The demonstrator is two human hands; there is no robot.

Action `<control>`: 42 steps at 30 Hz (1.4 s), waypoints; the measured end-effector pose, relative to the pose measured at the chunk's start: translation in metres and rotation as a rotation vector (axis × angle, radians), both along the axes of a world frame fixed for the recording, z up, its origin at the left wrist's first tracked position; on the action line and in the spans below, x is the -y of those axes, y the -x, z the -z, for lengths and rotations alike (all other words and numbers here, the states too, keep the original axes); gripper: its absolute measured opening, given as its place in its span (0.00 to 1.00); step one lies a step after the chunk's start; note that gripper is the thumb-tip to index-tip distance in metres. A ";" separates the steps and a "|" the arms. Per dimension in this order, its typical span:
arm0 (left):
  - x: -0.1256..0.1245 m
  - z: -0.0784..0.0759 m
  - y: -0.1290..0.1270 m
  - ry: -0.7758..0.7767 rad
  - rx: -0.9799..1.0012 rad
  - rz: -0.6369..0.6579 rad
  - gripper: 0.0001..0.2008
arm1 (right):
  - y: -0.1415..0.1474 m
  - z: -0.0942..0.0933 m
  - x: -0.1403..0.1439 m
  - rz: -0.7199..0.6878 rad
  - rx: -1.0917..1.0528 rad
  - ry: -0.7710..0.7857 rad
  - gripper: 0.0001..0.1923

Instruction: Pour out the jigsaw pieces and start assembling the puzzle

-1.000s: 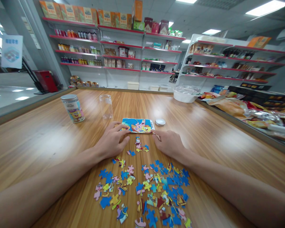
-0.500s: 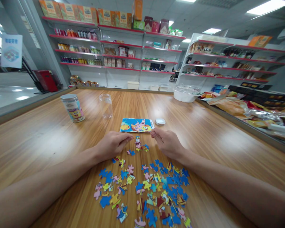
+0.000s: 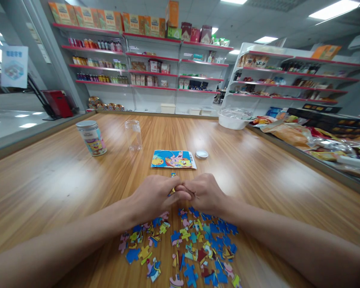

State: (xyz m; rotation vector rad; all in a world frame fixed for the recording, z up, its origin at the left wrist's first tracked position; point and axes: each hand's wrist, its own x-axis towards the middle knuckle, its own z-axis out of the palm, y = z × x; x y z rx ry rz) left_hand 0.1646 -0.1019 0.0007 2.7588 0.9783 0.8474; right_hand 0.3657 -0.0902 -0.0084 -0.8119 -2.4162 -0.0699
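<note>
My left hand (image 3: 159,195) and my right hand (image 3: 204,193) meet over the table, their fingers touching. Both are closed, with thumbs and fingers pressed together, and whatever they may hold is hidden. Under them lies a small joined group of puzzle pieces (image 3: 173,175); only its top end and a yellow bit show. Loose jigsaw pieces (image 3: 191,274), mostly blue, yellow and pink, are spread nearer to me below the hands and partly covered by them. Just beyond the hands a cartoon picture card (image 3: 173,159) lies flat.
Right of the card lies a round silver lid (image 3: 202,154). A clear plastic jar (image 3: 133,136) and a printed can (image 3: 91,138) stand at the back left. Farther back is a white bowl (image 3: 232,122); snack packets (image 3: 291,132) lie along the right edge. Stocked shelves (image 3: 151,54) rise behind.
My hands have come together from either side and nearer to me. They now cover most of the joined puzzle pieces and the upper loose ones, which showed before.
</note>
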 end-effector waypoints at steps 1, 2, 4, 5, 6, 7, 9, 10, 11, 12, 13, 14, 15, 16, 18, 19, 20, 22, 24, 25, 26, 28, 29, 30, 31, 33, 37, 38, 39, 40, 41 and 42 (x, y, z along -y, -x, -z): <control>0.001 0.000 0.000 -0.021 -0.001 0.023 0.21 | 0.001 0.000 0.001 -0.012 0.001 -0.010 0.25; 0.002 0.000 0.000 -0.041 0.001 0.045 0.21 | 0.001 -0.001 0.003 -0.023 -0.002 -0.017 0.23; 0.002 -0.001 0.002 -0.079 0.006 0.089 0.19 | 0.001 -0.002 0.004 -0.040 -0.009 -0.032 0.20; 0.001 -0.001 0.004 -0.093 0.010 0.107 0.17 | 0.000 -0.002 0.004 -0.049 -0.008 -0.040 0.19; 0.000 0.000 0.005 -0.104 0.016 0.123 0.15 | 0.000 -0.003 0.004 -0.059 -0.005 -0.047 0.19; -0.001 0.000 0.007 -0.114 0.022 0.139 0.13 | 0.000 -0.003 0.004 -0.065 0.000 -0.053 0.19; -0.004 0.002 0.009 -0.138 0.030 0.179 0.11 | 0.001 -0.002 0.004 -0.074 0.011 -0.067 0.19; -0.005 0.002 0.010 -0.153 0.029 0.198 0.10 | 0.001 -0.002 0.003 -0.079 0.013 -0.077 0.20; -0.007 0.002 0.010 -0.166 0.025 0.216 0.10 | 0.002 -0.001 0.003 -0.088 0.012 -0.086 0.21; -0.007 0.002 0.011 -0.176 0.019 0.233 0.10 | 0.002 -0.001 0.002 -0.101 0.008 -0.095 0.21; -0.008 0.002 0.011 -0.185 0.015 0.251 0.10 | 0.002 -0.001 0.002 -0.119 0.002 -0.100 0.22; -0.009 0.001 0.012 -0.194 0.017 0.268 0.09 | 0.002 -0.001 0.001 -0.134 -0.006 -0.103 0.22; -0.010 0.000 0.014 -0.203 0.032 0.273 0.09 | 0.001 -0.001 0.000 -0.143 -0.016 -0.102 0.22; -0.011 -0.001 0.016 -0.211 0.061 0.265 0.10 | 0.000 0.000 -0.002 -0.146 -0.029 -0.100 0.22; -0.017 0.000 0.024 -0.214 0.151 0.187 0.12 | -0.005 0.000 -0.005 -0.111 -0.056 -0.094 0.22; -0.021 0.002 0.028 -0.206 0.202 0.122 0.13 | -0.008 0.000 -0.007 -0.077 -0.072 -0.089 0.22; -0.025 0.004 0.033 -0.187 0.249 0.045 0.13 | -0.011 0.001 -0.009 -0.034 -0.088 -0.083 0.22; -0.036 0.010 0.042 -0.118 0.351 -0.104 0.12 | -0.015 0.001 -0.012 0.053 -0.127 -0.056 0.19; -0.044 0.015 0.048 -0.029 0.471 -0.203 0.09 | -0.018 0.002 -0.014 0.104 -0.158 -0.021 0.16; -0.047 0.017 0.049 -0.011 0.513 -0.207 0.10 | -0.018 0.002 -0.014 0.102 -0.164 -0.006 0.15; -0.049 0.018 0.050 -0.011 0.528 -0.187 0.11 | -0.018 0.002 -0.015 0.084 -0.163 0.004 0.16; -0.047 0.019 0.050 -0.061 0.497 -0.100 0.12 | -0.018 0.003 -0.015 0.027 -0.156 0.011 0.15; -0.045 0.018 0.050 -0.096 0.464 -0.052 0.12 | -0.017 0.003 -0.015 0.007 -0.158 0.010 0.15; -0.042 0.017 0.049 -0.130 0.433 -0.005 0.11 | -0.017 0.004 -0.015 0.000 -0.165 0.008 0.14; -0.038 0.016 0.049 -0.159 0.406 0.037 0.11 | -0.018 0.004 -0.015 0.004 -0.174 0.006 0.14; -0.033 0.015 0.047 -0.205 0.359 0.109 0.11 | -0.018 0.005 -0.015 0.016 -0.187 0.002 0.13; -0.030 0.013 0.045 -0.203 0.271 0.190 0.09 | -0.017 0.005 -0.015 0.006 -0.176 0.009 0.11; -0.030 0.013 0.045 -0.184 0.251 0.204 0.08 | -0.017 0.005 -0.014 0.003 -0.172 0.016 0.11; -0.030 0.013 0.045 -0.163 0.227 0.218 0.08 | -0.017 0.005 -0.014 0.000 -0.166 0.025 0.11; -0.031 0.013 0.045 -0.146 0.202 0.232 0.08 | -0.017 0.005 -0.014 0.000 -0.159 0.034 0.11; -0.031 0.012 0.045 -0.135 0.180 0.241 0.07 | -0.017 0.005 -0.014 -0.001 -0.153 0.041 0.11; -0.031 0.012 0.045 -0.131 0.161 0.246 0.07 | -0.017 0.005 -0.013 0.002 -0.146 0.048 0.11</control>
